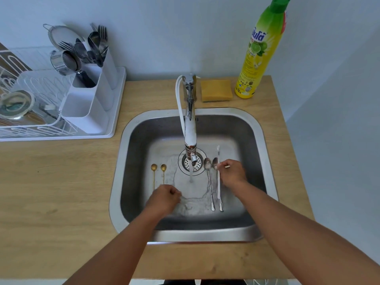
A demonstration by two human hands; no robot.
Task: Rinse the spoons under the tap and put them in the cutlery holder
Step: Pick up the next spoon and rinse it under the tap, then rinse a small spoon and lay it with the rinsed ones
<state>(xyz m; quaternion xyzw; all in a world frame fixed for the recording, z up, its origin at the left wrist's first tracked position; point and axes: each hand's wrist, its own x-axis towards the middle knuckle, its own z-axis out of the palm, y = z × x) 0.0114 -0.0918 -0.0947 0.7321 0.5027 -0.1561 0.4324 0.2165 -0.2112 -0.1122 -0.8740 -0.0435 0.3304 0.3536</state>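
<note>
Water runs from the tap (190,128) into the steel sink (261,128). Two gold spoons (153,173) (163,171) lie side by side on the sink floor, left of the drain. Right of the drain lie two long silver spoons (209,182) (221,204). My right hand (232,173) pinches a long white spoon (218,188) over them. My left hand (164,197) has its fingers curled and covers the gold spoons' handle ends; whether it grips one is hidden. The white cutlery holder (88,112) stands on the left and holds forks and spoons at the back.
A white dish rack (41,128) with a bowl and a metal cup sits left of the holder. A yellow sponge (216,90) and a green-and-yellow dish soap bottle (259,52) stand behind the sink on the wooden counter (61,192).
</note>
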